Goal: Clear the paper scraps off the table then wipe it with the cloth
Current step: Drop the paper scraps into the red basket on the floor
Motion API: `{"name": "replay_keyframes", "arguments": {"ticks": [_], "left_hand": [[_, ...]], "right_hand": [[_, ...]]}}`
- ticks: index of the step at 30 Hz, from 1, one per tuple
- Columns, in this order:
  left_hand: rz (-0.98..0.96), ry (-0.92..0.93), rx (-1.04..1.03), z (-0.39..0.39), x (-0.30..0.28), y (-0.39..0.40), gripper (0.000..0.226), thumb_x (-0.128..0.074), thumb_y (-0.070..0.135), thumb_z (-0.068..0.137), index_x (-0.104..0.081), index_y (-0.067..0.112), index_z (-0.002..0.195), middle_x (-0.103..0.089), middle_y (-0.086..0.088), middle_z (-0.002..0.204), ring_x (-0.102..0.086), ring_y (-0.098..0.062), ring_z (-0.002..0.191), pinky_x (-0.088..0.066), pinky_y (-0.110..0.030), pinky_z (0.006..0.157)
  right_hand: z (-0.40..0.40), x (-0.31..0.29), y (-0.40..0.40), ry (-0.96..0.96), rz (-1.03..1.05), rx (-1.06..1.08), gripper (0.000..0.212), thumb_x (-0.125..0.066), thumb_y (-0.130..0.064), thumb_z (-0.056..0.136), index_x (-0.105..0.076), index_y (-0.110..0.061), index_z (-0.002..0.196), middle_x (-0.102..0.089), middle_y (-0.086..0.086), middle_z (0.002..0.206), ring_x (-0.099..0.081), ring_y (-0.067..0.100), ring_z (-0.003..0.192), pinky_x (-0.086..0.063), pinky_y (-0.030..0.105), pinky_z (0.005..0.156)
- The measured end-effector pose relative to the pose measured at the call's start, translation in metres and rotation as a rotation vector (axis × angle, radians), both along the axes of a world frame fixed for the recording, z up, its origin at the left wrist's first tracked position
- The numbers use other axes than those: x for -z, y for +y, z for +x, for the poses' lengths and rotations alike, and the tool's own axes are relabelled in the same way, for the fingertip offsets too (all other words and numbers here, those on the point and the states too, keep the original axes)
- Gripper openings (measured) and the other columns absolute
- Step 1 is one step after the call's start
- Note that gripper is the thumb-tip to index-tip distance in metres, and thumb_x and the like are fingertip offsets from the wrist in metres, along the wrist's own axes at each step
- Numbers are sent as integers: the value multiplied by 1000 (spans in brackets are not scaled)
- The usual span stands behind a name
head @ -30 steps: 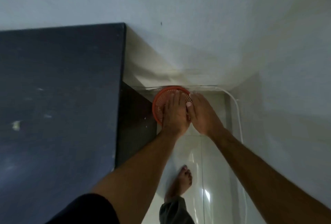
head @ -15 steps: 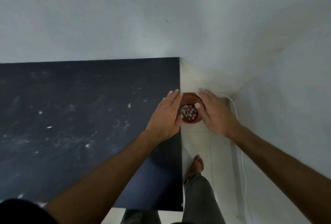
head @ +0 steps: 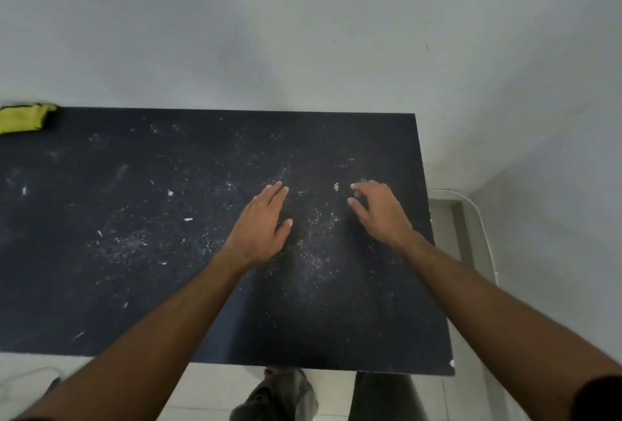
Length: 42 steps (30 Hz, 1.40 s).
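Observation:
The black table (head: 101,302) fills the view, dusted with fine white specks and several small paper scraps. One pale scrap (head: 336,186) lies just left of my right fingertips; another scrap (head: 170,192) lies further left. My left hand (head: 261,228) hovers flat over the table's middle, fingers apart and empty. My right hand (head: 378,210) is beside it to the right, fingers curled loosely, holding nothing. A folded yellow cloth (head: 23,121) rests at the far left back corner.
The table stands against a pale wall (head: 303,33). Tiled floor (head: 447,228) and a white cable (head: 484,235) run along the table's right side. My legs (head: 279,397) show below the front edge.
Both hands have left the orange basket on the floor at the right and moved back over the table. The view has swung left, so the basket is out of sight.

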<state>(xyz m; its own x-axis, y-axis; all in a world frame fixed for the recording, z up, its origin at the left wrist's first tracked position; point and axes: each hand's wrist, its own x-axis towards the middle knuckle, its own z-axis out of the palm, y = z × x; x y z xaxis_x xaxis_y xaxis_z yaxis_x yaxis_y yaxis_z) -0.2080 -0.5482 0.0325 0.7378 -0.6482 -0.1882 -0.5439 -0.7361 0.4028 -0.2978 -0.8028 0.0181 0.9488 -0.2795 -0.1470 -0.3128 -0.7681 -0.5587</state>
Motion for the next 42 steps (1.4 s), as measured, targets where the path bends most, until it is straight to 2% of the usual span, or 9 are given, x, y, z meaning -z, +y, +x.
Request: {"name": "replay_keyframes", "arguments": {"ticks": [5, 9, 14, 19, 23, 29, 33, 37, 42], "left_hand": [[1, 16, 17, 24, 47, 9, 70, -48, 43, 104, -23, 10, 161, -19, -7, 169, -16, -23, 157, -15, -40, 128], [-52, 26, -5, 27, 71, -7, 70, -50, 43, 103, -24, 12, 161, -19, -5, 169, -14, -21, 157, -13, -38, 128], [-62, 14, 11, 30, 84, -34, 69, -52, 42, 103, -27, 13, 160, -21, -5, 169, -17, -21, 157, -15, -39, 127], [-43, -17, 53, 30, 85, -78, 69, -51, 45, 102, -28, 14, 159, -24, -5, 168, -19, -21, 156, -18, -41, 127], [-40, -20, 110, 25, 89, -150, 73, -46, 52, 102, -25, 15, 161, -19, -3, 169, -14, -20, 157, -11, -41, 128], [-59, -29, 107, 12, 101, -267, 77, -36, 59, 102, -19, 14, 162, -11, -4, 171, -3, -21, 159, 0, -44, 129], [26, -133, 62, 9, 118, -293, 85, -18, 69, 99, -14, 14, 163, -6, -5, 172, 2, -22, 159, 1, -48, 128], [34, -214, 22, 6, 126, -296, 83, -28, 70, 99, -22, 16, 162, -15, -4, 171, -7, -21, 159, -5, -48, 129], [46, -236, 7, 7, 128, -297, 81, -33, 69, 99, -27, 17, 160, -19, -2, 170, -10, -19, 158, -7, -46, 129]], "right_hand": [[37, 50, 21, -40, -29, 95, 25, -59, -28, 97, -68, -13, 115, -64, 5, 95, -57, 24, 92, -52, 43, 85], [53, 76, 28, -71, -136, 143, 32, -56, -31, 99, -65, -12, 123, -62, 8, 100, -58, 28, 94, -52, 42, 80], [63, 95, 23, -144, -201, 178, 22, -51, -26, 101, -70, -17, 107, -64, 3, 94, -60, 23, 84, -51, 41, 79], [53, 88, -3, -262, -2, 175, 14, -54, -23, 100, -66, -17, 96, -64, -3, 91, -58, 15, 86, -51, 34, 79], [31, 79, -68, -329, 155, 383, 5, -62, -22, 97, -67, -20, 96, -66, -8, 88, -62, 8, 81, -51, 22, 75], [-7, 101, -169, -333, 301, 662, 9, -62, -22, 97, -65, -22, 89, -67, -11, 79, -63, 3, 70, -52, 21, 66], [-9, 131, -227, -217, 259, 699, 11, -59, -17, 98, -70, -14, 95, -66, -5, 86, -63, 12, 81, -54, 31, 76], [0, 177, -260, -40, 262, 652, 19, -55, -13, 98, -74, -7, 100, -70, 1, 91, -64, 17, 86, -44, 22, 75], [5, 215, -279, 147, 272, 638, 26, -53, -11, 93, -76, -6, 80, -73, 8, 75, -68, 22, 70, -53, 32, 62]]}}
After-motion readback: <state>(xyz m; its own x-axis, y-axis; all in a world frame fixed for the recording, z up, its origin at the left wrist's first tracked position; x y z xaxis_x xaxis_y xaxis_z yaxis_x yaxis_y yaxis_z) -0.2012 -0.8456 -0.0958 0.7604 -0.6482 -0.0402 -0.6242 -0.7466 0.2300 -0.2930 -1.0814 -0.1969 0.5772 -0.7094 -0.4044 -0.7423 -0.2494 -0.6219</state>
